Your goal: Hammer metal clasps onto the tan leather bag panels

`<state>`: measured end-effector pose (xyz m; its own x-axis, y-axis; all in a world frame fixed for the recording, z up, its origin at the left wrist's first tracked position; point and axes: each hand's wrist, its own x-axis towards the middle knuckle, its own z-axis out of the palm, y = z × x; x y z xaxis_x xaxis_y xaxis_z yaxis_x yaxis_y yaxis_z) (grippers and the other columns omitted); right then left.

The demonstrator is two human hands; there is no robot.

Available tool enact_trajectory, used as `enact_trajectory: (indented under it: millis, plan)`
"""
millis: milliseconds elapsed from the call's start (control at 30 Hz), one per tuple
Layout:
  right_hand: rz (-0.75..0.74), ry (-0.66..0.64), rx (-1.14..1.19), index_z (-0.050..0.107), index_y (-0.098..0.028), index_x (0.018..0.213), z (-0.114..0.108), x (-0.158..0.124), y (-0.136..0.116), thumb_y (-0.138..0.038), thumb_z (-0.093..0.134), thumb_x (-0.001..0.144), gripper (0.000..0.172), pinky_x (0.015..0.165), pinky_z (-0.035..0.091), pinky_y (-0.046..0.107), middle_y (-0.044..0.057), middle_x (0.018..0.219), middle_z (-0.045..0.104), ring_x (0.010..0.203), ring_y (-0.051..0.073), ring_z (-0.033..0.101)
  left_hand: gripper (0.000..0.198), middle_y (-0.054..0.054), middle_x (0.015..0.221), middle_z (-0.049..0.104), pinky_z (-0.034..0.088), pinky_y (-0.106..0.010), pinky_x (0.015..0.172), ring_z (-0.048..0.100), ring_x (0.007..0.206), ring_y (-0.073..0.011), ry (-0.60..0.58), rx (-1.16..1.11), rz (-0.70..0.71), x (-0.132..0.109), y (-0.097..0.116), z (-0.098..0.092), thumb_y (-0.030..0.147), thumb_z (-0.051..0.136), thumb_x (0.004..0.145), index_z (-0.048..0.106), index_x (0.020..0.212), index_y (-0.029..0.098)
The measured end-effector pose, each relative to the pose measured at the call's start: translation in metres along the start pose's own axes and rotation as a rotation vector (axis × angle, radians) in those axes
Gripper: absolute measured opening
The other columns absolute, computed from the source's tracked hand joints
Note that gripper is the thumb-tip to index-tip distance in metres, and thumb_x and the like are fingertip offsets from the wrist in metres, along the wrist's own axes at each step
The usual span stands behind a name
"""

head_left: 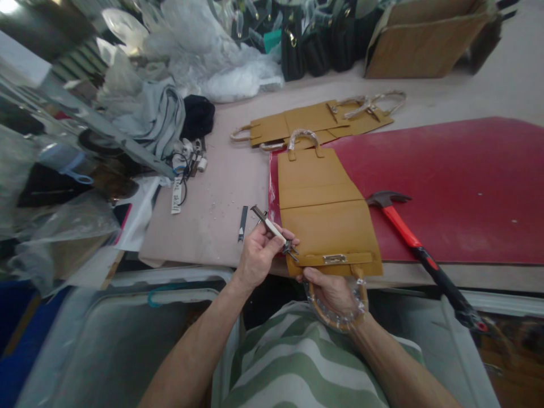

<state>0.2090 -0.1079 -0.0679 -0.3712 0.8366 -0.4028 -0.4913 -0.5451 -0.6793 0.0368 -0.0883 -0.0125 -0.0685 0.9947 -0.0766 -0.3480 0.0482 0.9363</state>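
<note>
A mustard-yellow handbag body point(325, 181) lies flat and unfolded in front of me, its plastic-wrapped handle point(306, 135) at the far end. Near its close edge runs a strap with a metal clasp point(335, 259). My left hand point(260, 252) is closed around a slim tool point(275, 228) with a white middle and dark metal ends; its exact kind is unclear. The tool's pronged end points at the bag's near left corner. My right hand point(334, 290) reaches through the near wrapped handle point(339, 324) and grips the bag's near edge, thumb on top and fingers hidden beneath.
A claw hammer point(402, 226) with a red and black handle lies right of the bag, across a red board point(450, 187). Left is a small dark blade-like strip point(242, 224). Behind are more yellow bag pieces point(306, 120), black bags point(293, 51) and a cardboard box point(425, 42).
</note>
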Motion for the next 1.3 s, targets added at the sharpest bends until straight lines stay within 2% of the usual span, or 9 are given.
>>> enact_trajectory:
  millis: [200,467,633,767,1000,1300]
  plan:
    - [0.014,0.029,0.022,0.078,-0.025,0.084,0.005,-0.001,-0.001,-0.037,0.094,0.057,0.033,0.072,0.054,0.031,0.002,0.09,0.072,0.079,0.018,0.061,0.035,-0.006,0.095,0.074,0.063,-0.031,0.081,0.077,0.087,-0.021,-0.009,0.049,0.025,-0.001,-0.003,-0.003,0.04,0.08,0.085,0.06,0.101,0.016]
    - [0.029,0.053,0.021,0.076,-0.024,0.085,0.011,-0.002,-0.004,-0.033,0.092,0.059,0.032,0.073,0.053,0.032,0.003,0.099,0.073,0.086,0.021,0.063,0.039,-0.006,0.093,0.073,0.062,-0.031,0.079,0.076,0.085,-0.0204,0.014,0.106,-0.012,-0.002,0.004,0.009,0.045,0.082,0.081,0.063,0.097,0.015]
    - [0.033,0.033,0.006,0.075,-0.023,0.075,0.008,-0.001,-0.002,-0.036,0.091,0.061,0.025,0.074,0.053,0.031,0.003,0.087,0.072,0.084,0.02,0.062,0.035,-0.005,0.094,0.073,0.062,-0.031,0.081,0.076,0.085,-0.0192,0.026,0.081,0.037,0.0,-0.001,0.003,0.043,0.079,0.085,0.061,0.1,0.017]
    - [0.036,0.021,-0.001,0.077,-0.023,0.078,0.006,-0.001,-0.002,-0.037,0.091,0.061,0.026,0.074,0.052,0.031,0.003,0.09,0.073,0.084,0.02,0.062,0.035,-0.005,0.094,0.073,0.062,-0.032,0.08,0.076,0.083,-0.0195,0.024,0.082,0.048,0.0,-0.005,-0.003,0.042,0.079,0.085,0.06,0.101,0.017]
    - [0.055,0.022,-0.016,0.076,-0.021,0.074,0.004,-0.001,-0.001,-0.039,0.092,0.06,0.027,0.08,0.052,0.034,0.004,0.082,0.072,0.083,0.021,0.063,0.033,-0.005,0.094,0.073,0.062,-0.032,0.081,0.076,0.085,-0.0208,0.012,0.099,0.051,-0.003,-0.004,-0.001,0.041,0.077,0.087,0.06,0.101,0.017]
    - [0.049,0.041,0.003,0.078,-0.021,0.084,0.012,-0.004,-0.007,-0.038,0.092,0.06,0.032,0.078,0.052,0.032,0.004,0.09,0.072,0.082,0.019,0.063,0.034,-0.005,0.096,0.072,0.062,-0.033,0.083,0.076,0.088,-0.0205,0.033,0.081,0.05,-0.003,-0.007,0.001,0.043,0.078,0.086,0.06,0.101,0.017]
